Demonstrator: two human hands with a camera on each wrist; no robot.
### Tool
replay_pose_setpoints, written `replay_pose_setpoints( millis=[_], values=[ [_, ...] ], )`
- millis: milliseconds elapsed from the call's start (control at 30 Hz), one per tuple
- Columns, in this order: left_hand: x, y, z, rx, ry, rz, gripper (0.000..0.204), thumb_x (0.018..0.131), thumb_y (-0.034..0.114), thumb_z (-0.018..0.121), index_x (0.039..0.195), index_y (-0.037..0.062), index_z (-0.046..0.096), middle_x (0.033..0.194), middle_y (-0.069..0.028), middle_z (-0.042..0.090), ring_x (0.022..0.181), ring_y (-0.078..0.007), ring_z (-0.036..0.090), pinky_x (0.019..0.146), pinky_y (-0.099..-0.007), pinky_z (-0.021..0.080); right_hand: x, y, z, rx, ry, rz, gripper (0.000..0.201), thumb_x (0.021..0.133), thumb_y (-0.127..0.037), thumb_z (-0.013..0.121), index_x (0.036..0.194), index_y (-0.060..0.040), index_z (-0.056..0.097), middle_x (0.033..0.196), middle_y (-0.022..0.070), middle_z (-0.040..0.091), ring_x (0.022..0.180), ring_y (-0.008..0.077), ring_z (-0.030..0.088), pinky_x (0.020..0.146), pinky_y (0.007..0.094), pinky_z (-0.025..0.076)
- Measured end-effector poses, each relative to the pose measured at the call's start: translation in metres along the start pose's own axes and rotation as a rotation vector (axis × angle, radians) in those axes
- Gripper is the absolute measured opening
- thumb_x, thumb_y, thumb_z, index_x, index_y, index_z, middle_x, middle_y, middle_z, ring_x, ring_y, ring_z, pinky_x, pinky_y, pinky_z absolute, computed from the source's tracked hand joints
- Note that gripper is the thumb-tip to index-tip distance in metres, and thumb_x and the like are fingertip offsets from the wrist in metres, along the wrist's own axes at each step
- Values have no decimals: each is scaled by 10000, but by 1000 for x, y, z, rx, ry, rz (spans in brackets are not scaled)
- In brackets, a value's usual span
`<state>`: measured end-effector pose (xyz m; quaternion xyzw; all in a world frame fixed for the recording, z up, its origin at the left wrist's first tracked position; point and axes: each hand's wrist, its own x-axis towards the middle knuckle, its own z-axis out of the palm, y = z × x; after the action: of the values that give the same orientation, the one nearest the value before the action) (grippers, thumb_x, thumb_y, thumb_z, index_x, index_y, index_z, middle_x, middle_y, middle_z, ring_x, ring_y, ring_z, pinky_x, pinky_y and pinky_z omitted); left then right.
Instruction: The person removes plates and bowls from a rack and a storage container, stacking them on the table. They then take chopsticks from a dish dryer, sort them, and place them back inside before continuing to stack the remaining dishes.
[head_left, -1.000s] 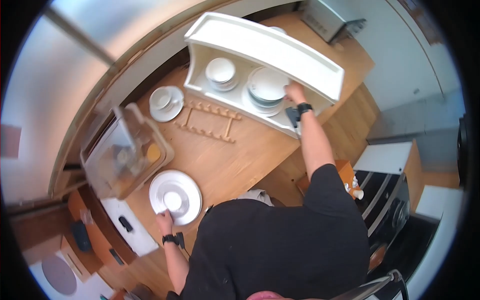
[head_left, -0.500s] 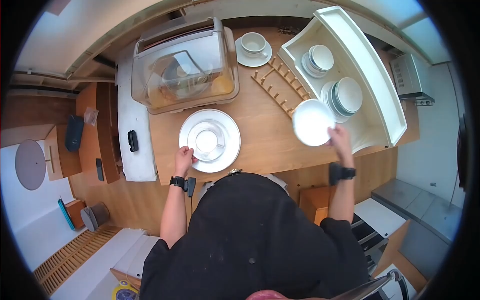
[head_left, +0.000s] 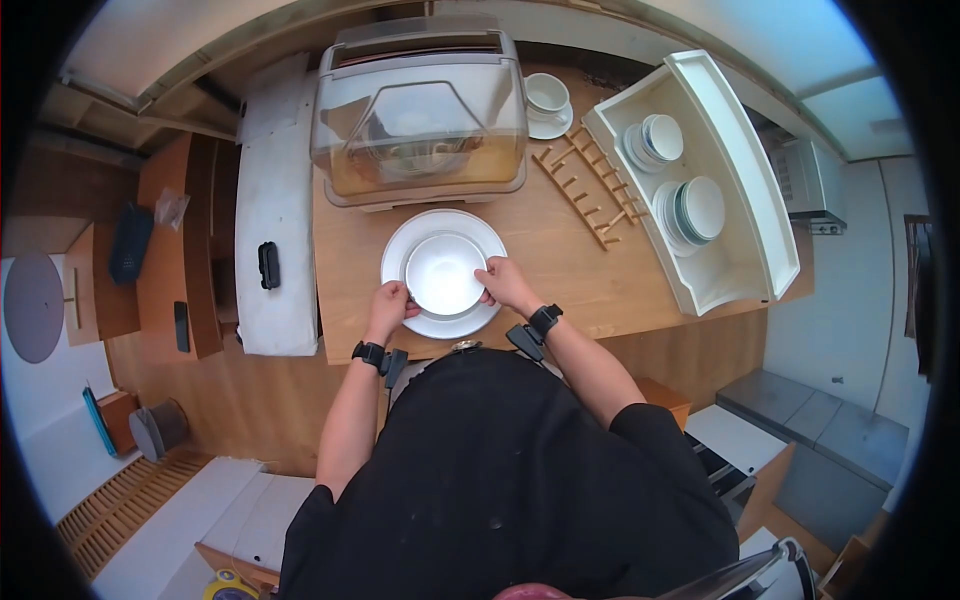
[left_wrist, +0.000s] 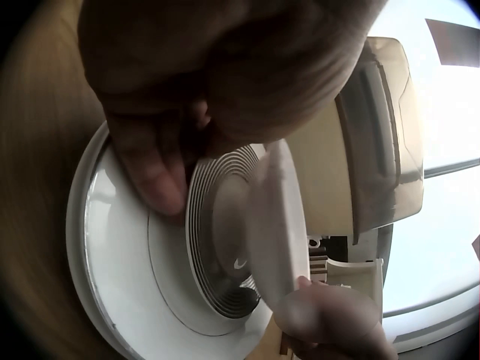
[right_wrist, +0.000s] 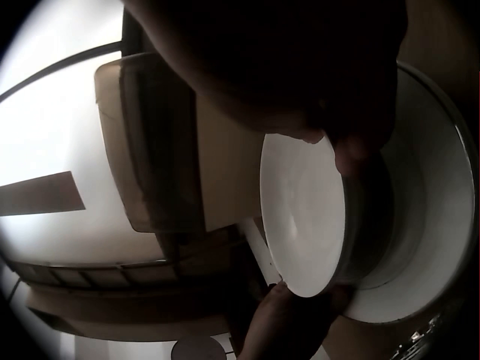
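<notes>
A small white plate (head_left: 444,274) is held by its rim between both hands, over a large white plate (head_left: 395,247) on the table. My right hand (head_left: 510,284) pinches its right edge, thumb on top. At the opposite edge my left hand (head_left: 390,308) grips the rim, with its thumb on the edge and fingers below in the right wrist view. Between the two plates, the left wrist view shows a dish with concentric ridges (left_wrist: 201,247) lying on the large plate. The small plate is tilted above it there.
Behind the plates stands a lidded clear-fronted box (head_left: 420,120). To its right are a cup on a saucer (head_left: 547,95), a wooden peg rack (head_left: 588,187) and a white shelf unit (head_left: 735,150) holding stacked bowls (head_left: 660,137) and plates (head_left: 702,210).
My right hand has brought the small plate from the shelf unit leftward over the large plate. My left hand has moved from the large plate's edge to the small plate's rim.
</notes>
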<state>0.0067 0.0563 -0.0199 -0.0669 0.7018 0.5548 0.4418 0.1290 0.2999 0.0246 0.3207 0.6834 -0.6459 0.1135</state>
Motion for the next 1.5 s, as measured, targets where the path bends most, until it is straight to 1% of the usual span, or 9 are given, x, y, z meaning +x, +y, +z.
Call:
replay_pose_setpoints(
  millis=[233,433,600,767,867,1067,1333,1400,1500],
  values=[
    [-7,5,-3,55,-18,107,150,1017,113,516,1039,-17,586,862,-79,666,710,-133,659,627,-270,596,0,6,3,12,60,14,210,968,-147,583,873,39,567,654,105,637,504,159,647,417,268,502],
    [-18,11,-66,27,117,190,134,1010,117,536,1054,0,583,852,-71,665,662,-111,627,604,-244,569,-16,11,-31,166,245,37,214,1005,-176,548,1010,28,613,676,44,634,503,90,588,464,222,499],
    [-33,26,-96,-80,78,150,156,1013,137,536,1080,7,590,867,-57,679,681,-99,643,620,-240,568,-5,32,-15,108,236,26,210,992,-158,564,940,42,598,664,90,646,502,134,627,443,257,513],
    [-34,33,-53,-131,-22,161,149,1001,123,557,1072,-5,586,845,-47,674,672,-90,634,614,-231,566,1,28,21,96,155,8,247,984,-143,576,836,54,568,648,137,655,518,190,673,443,302,542],
    [-26,28,-30,-77,-43,142,153,998,119,561,1079,-10,583,825,-39,658,657,-92,622,607,-234,567,3,25,29,126,87,30,242,1002,-148,550,846,36,545,668,125,646,518,175,659,461,291,555],
    [-9,16,-20,-7,6,95,188,997,127,561,1122,-13,571,861,-59,648,688,-107,623,613,-247,577,0,29,18,267,-33,111,304,1045,-187,430,1022,68,594,777,152,666,608,187,681,516,305,576],
    [-9,29,-14,99,78,116,93,963,124,607,981,39,573,791,-16,608,598,-97,589,528,-243,544,-49,36,-101,311,201,1,285,1008,-205,464,949,26,621,765,105,680,603,168,676,497,302,555],
    [-13,36,-8,152,116,145,121,947,149,623,884,64,563,724,-5,565,540,-100,560,501,-249,547,-58,45,-158,322,394,29,266,1005,-203,466,920,1,613,757,94,682,600,160,677,491,296,548],
    [-13,39,-1,209,172,142,128,944,141,623,910,42,550,743,-13,578,544,-89,546,445,-248,521,-71,64,-256,438,671,14,254,1019,-214,473,1002,-10,624,753,80,678,603,132,661,475,263,520]
  ],
)
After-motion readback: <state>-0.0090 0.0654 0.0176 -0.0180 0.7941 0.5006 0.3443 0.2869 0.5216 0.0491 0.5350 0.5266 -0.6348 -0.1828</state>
